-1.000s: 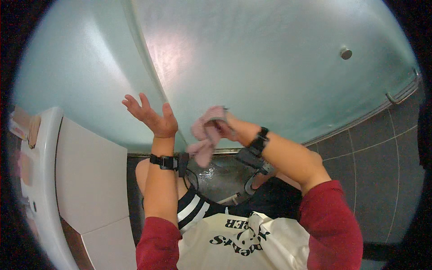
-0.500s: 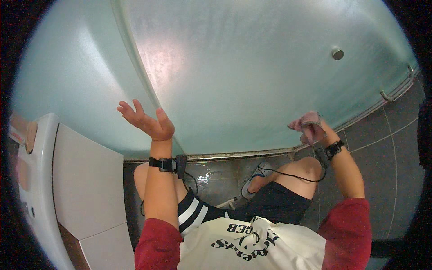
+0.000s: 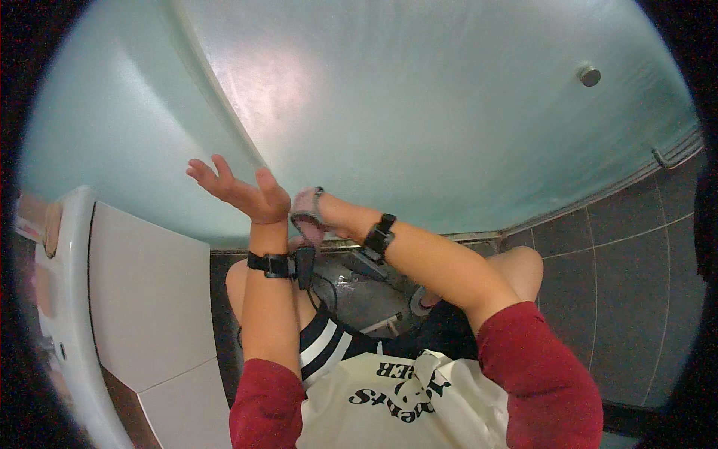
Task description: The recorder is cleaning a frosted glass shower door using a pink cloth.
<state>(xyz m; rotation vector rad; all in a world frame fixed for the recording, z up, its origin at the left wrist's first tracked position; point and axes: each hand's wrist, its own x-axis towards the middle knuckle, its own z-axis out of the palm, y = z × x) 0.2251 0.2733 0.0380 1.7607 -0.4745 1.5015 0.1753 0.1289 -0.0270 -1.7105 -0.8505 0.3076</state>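
Pink cloth [image 3: 308,206]: lies in front of the lower part of the frosted glass panel [image 3: 419,135], near its bottom rail [image 3: 471,238]. Sits at the left of the fingers of the right hand [image 3: 338,217], bunched, with the longer run of its folds roughly up and down in the view, across the line of the right forearm. Comes close beside the left wrist, in the gap between the two hands; nearer to the right hand by far, being in its hold. No telling whether pressed on the glass or just short of it.

Right fingers: mostly hidden under the folds, with hold of the cloth; cannot tell how tightly curled. Left hand [image 3: 254,200]: fingers spread, thumb well apart, palm bare, with hold of nothing. Hangs before the glass, close to the upright seam; contact with the panel not clear.

Containers: at far left, a white basin [image 3: 78,299] above a pale cabinet [image 3: 153,292]. On the basin's upper end, a tan item [image 3: 52,228], too blurred to name. Cabinet shut; contents out of sight. Inside of the basin too distorted at the rim to read.
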